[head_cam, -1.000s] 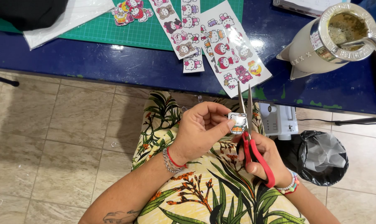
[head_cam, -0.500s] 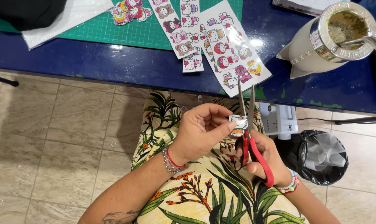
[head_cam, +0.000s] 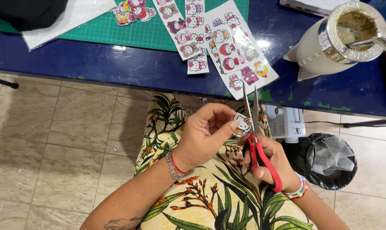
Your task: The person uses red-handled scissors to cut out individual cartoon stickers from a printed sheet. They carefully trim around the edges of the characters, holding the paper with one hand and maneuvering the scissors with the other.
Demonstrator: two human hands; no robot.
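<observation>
Now | left grip point(head_cam: 205, 136) pinches sticker cutout point(head_cam: 243, 125) | right grip point(head_cam: 271, 164) closed around red scissors point(head_cam: 257, 147), blades parted

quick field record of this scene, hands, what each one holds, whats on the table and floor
left hand: left hand pinches a small cartoon sticker at its fingertips, over the lap
right hand: right hand holds red-handled scissors, blades open around the sticker's edge
table: blue table with a green cutting mat, sticker sheets and loose cut stickers
cup: cream cup with metal rim and straw at the table's right
floor: black-lined bin on beige tiles
lap: leaf-print fabric
</observation>
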